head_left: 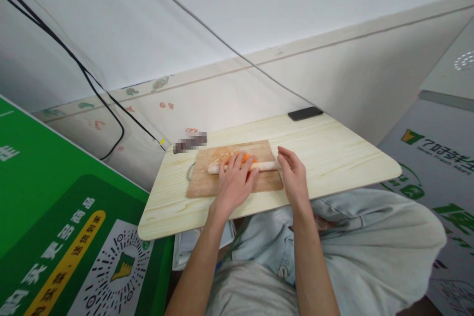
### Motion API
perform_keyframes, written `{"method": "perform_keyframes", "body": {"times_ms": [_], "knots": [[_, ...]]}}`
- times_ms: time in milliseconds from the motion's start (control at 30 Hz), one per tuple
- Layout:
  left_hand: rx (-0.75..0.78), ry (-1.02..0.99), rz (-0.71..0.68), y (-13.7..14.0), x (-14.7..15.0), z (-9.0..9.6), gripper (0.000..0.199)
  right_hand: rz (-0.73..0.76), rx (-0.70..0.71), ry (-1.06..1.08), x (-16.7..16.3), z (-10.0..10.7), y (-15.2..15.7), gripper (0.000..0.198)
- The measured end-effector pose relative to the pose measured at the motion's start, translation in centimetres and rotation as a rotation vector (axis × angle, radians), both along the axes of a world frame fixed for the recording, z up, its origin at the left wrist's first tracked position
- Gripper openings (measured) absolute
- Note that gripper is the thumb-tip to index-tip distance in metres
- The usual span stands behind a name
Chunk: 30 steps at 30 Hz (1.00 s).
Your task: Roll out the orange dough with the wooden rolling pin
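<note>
A wooden cutting board (207, 188) lies on the pale table. Across it rests a long, pale rod that looks like a rolling pin (267, 166). My left hand (237, 182) is laid over the pin's left part, thumb on the near side and fingers spread over the far side. Orange pieces (246, 157), whose kind I cannot make out, are partly hidden under those fingers. Light crumbs (218, 162) are scattered beside them. At the pin's right end, my right hand (294, 173) is cupped sideways, fingers loosely curved and not wrapped round it.
A dark phone (305, 113) lies at the table's (333, 150) back edge. A blurred-out dark object (190, 142) sits at the back left. The wall (244, 103) runs right behind, with a grey cable (207, 27) hanging across it. A green printed panel (111, 182) stands at left.
</note>
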<state>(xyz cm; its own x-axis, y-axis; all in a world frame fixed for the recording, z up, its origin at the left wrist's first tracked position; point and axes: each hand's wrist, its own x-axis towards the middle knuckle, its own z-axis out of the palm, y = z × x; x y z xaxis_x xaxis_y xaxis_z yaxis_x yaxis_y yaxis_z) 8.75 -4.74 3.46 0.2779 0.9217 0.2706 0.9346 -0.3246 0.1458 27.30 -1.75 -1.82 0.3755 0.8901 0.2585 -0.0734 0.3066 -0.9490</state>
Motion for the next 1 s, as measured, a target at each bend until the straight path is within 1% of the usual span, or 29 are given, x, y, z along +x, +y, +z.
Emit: {"method": "perform_keyframes", "body": {"times_ms": [100, 200, 400, 600, 667, 767, 900, 1000], "knots": [[0.054, 0.014, -0.003, -2.5, -0.6, -0.9, 0.052, 0.008, -0.005, 0.013, 0.0, 0.0, 0.1, 0.041], [0.067, 0.033, -0.035, -4.0, -1.1, -1.0, 0.056, 0.012, -0.003, 0.022, 0.0, 0.0, 0.1, 0.041], [0.027, 0.058, -0.074, -5.8, -1.5, -0.1, 0.058, -0.003, -0.001, 0.019, -0.1, 0.3, -0.1, 0.040], [0.011, 0.065, -0.065, -6.9, -1.3, -0.3, 0.059, -0.025, -0.002, -0.004, 0.0, 0.4, -0.2, 0.039], [0.014, 0.050, -0.056, -6.6, -1.2, -0.5, 0.059, -0.032, -0.002, -0.012, 0.0, 0.4, -0.2, 0.038], [0.021, 0.023, -0.047, -5.3, -1.1, -0.8, 0.059, -0.034, -0.002, -0.022, 0.1, 0.3, -0.2, 0.039], [0.017, -0.016, -0.024, -2.1, -0.8, -0.7, 0.056, -0.026, -0.007, -0.025, 0.1, 0.1, 0.0, 0.045], [-0.021, -0.035, -0.018, 0.6, -0.4, -0.2, 0.054, -0.034, -0.001, -0.022, 0.0, 0.0, 0.1, 0.046]]}}
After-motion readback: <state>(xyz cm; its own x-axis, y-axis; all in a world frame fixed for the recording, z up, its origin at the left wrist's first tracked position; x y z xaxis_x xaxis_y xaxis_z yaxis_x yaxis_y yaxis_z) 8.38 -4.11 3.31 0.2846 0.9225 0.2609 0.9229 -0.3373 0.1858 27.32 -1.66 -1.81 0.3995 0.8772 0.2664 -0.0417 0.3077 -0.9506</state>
